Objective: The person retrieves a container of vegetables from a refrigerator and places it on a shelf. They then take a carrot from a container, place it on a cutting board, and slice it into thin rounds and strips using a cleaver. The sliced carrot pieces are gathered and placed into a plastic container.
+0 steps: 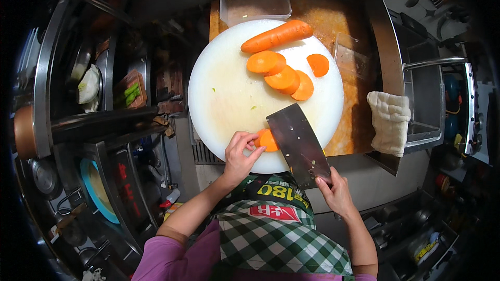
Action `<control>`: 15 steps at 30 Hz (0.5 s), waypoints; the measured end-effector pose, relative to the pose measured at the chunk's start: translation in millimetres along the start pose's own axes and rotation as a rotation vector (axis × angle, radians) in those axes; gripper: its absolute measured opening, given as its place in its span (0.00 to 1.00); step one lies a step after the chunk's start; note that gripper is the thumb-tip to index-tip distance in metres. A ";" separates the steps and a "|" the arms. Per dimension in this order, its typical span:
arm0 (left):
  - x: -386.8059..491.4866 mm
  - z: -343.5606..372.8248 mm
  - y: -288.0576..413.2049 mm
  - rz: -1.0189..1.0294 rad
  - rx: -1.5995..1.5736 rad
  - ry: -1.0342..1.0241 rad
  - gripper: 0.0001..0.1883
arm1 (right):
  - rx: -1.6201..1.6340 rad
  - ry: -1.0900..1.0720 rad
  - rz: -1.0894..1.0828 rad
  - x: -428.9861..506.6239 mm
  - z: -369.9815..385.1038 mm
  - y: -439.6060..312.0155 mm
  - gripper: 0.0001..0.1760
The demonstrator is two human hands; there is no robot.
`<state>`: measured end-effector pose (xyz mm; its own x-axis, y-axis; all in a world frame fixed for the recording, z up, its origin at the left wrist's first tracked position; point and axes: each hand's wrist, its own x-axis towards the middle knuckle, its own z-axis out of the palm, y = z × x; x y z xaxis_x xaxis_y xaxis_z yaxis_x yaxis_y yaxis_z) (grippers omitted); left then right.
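Note:
My right hand [336,192] grips a dark cleaver [299,140] whose wide blade slants over the front of a round white cutting board [222,97]. Beside the blade, the fingertips of my left hand [239,155] hold cut carrot [268,140]; how many pieces are in the fingers I cannot tell. Farther up the board lie several overlapping thick carrot slices [280,76]. A larger carrot piece [277,36] rests behind them. One slice with a straight side [318,65] sits apart on the right.
Behind the board stands a clear plastic container [256,4]. A clear lid or tray [350,52] lies to the right on the orange-brown worktop [343,125]. A folded cloth [388,123] hangs over the metal edge beside a sink [424,86]. Metal shelving with vegetables [89,86] is on the left.

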<state>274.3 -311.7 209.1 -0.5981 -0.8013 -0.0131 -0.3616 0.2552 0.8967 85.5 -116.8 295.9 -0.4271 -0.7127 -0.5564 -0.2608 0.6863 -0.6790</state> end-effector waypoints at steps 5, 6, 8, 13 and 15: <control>0.6 3.2 -1.0 0.009 -0.014 0.025 0.17 | -0.038 0.099 -0.092 -2.6 12.0 3.1 0.12; 0.5 3.0 -0.8 0.022 -0.002 0.026 0.17 | -0.063 0.112 -0.114 -3.5 13.9 3.3 0.13; 0.9 2.9 -0.3 0.035 -0.003 0.021 0.17 | -0.046 0.121 -0.091 -5.1 17.1 3.5 0.12; 1.6 3.4 1.7 0.057 -0.007 0.036 0.16 | -0.107 0.108 -0.034 -7.3 25.6 4.8 0.14; 2.0 3.1 2.0 0.060 0.000 0.025 0.16 | -0.133 0.142 -0.077 -7.1 30.9 6.2 0.13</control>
<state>270.2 -311.1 209.5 -0.6008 -0.7978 0.0514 -0.3259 0.3031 0.8955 113.7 -111.9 280.8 -0.5170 -0.7424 -0.4260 -0.4050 0.6507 -0.6424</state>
